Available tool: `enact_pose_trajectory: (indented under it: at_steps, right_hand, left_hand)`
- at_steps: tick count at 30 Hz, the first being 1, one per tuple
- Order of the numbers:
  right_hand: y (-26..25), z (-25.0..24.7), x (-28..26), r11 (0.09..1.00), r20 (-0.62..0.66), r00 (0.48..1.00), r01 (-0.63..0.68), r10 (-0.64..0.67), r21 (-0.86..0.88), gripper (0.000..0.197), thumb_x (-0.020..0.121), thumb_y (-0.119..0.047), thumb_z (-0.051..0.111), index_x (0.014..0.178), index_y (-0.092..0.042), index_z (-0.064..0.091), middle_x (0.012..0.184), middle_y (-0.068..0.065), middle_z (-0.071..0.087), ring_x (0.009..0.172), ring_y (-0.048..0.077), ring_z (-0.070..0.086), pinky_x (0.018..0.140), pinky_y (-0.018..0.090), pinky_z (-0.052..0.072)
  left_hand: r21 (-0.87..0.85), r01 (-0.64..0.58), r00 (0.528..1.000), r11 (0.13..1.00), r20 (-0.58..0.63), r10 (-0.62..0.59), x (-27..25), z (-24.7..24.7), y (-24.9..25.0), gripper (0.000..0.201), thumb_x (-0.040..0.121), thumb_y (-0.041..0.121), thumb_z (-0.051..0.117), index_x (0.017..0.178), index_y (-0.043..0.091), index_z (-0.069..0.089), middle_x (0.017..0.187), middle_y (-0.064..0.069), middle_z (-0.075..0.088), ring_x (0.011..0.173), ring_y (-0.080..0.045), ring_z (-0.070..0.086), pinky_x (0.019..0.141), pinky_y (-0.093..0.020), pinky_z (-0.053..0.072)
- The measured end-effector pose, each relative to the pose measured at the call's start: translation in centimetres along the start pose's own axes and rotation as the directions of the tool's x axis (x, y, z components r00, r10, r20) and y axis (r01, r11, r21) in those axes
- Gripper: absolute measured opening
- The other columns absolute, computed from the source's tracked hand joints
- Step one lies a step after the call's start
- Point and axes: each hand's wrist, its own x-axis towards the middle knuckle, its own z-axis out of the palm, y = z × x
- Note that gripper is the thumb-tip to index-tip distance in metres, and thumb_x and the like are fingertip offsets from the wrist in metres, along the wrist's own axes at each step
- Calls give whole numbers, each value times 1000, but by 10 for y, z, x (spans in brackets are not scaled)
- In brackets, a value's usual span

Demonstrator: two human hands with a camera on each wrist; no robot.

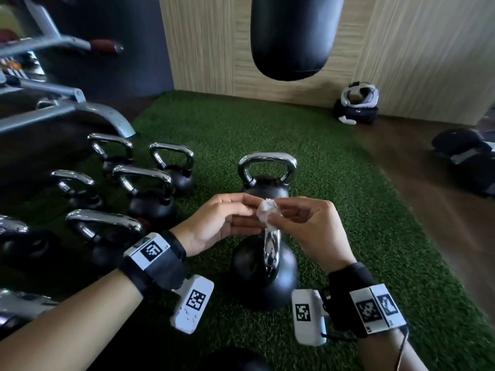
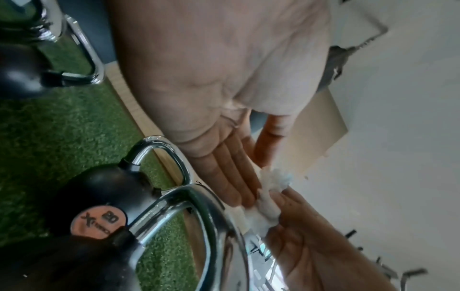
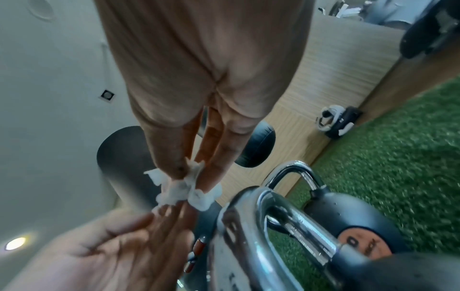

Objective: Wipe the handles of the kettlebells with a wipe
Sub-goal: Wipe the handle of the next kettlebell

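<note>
Holding the wipe [image 1: 267, 213] between both hands at centre frame, directly above the chrome handle [image 1: 272, 246] of the nearest kettlebell [image 1: 263, 277]. Right hand [image 1: 310, 226]: thumb and fingertips pinch the crumpled white wad; right wrist view confirms the grip clamped on it. Left hand [image 1: 222, 223]: fingers nearly straight, tips touching the wad from the left; whether they pinch it or only steady it I cannot tell.

Wipe is not yet on the metal; it sits just above the handle top.

Judgement on the step: the wad looks bunched tight. I would open it flatter first, then wrap it around the handle bar and draw it along the top and down both legs, so the whole chrome loop gets contact rather than one spot. The free hand could steady the bell body.

Surroundings: a second kettlebell [image 1: 266, 180] stands just behind, upper centre. A group of kettlebells [image 1: 144, 188] crowds the left of frame, close together, handles near each other, which may leave tight room for fingers between them. All rest on green turf [image 1: 348, 210]. A punching bag [image 1: 293, 36] hangs at top centre, well apart. A headset [image 1: 359, 99] sits on a dark bag by the wall, upper right.
</note>
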Motion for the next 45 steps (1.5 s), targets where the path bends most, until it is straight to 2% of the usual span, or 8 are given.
enact_pose_trajectory:
  at_steps: [5,11,15,18,25,30,33,45]
  right_hand:
    - [24,-9,6,988,-164,978,-113,130,109,24,76,-14,90,95,-26,81,88,-2,81,85,20,79,86,39,64]
    - [62,-25,-4,948,-279,924,-194,263,252,21,82,-8,84,102,-12,80,96,8,80,93,31,77,86,39,64]
    - [85,-19,-8,901,-285,886,-261,367,347,23,80,-6,86,99,-16,79,95,13,80,87,23,73,92,44,60]
    - [94,-8,-4,889,-273,885,-263,377,375,21,79,-2,85,95,-14,79,90,12,80,82,17,70,87,34,59]
    - [119,20,14,922,-317,865,-364,388,135,16,77,-13,88,92,-17,84,86,-1,82,86,18,78,89,45,63]
    - [125,37,16,918,-325,891,-373,316,-131,7,84,-27,83,91,-28,84,78,-18,79,78,-3,74,76,21,57]
    - [124,42,16,903,-374,876,-390,303,-180,10,84,-26,84,93,-23,85,83,-13,80,79,-1,73,80,23,58]
    - [120,25,32,952,-365,902,-288,233,-102,29,81,-12,86,110,-13,81,89,-9,76,76,-8,68,84,23,61]
  left_hand:
    - [488,54,967,871,-242,75,12,-16,-24,33,88,-9,60,107,17,70,104,-3,79,98,-20,72,90,-41,57]
    - [965,4,986,264,41,-163,33,-49,-105,125,58,58,80,161,18,22,165,-2,32,151,-14,30,124,-36,30]
    - [995,-84,995,51,86,-53,47,-35,-162,153,45,107,49,160,11,18,170,-8,8,158,-26,5,128,-44,15]
    - [993,-28,997,111,19,79,47,-17,-170,153,51,102,52,162,11,-1,171,-6,3,159,-27,0,127,-52,12]
    - [965,-170,946,201,102,308,43,-21,-169,111,57,73,70,149,16,45,153,5,39,143,-16,39,116,-41,36]
    - [757,-520,820,395,315,478,39,-32,-137,103,60,57,81,149,43,30,146,41,31,126,-10,50,113,-33,38]
    - [705,-568,800,425,350,488,37,-33,-123,110,61,54,79,144,70,8,140,48,29,126,-16,43,109,-32,33]
    - [764,-513,833,392,333,442,35,-33,-125,107,59,56,81,139,75,13,140,53,25,130,-8,44,114,-38,38]
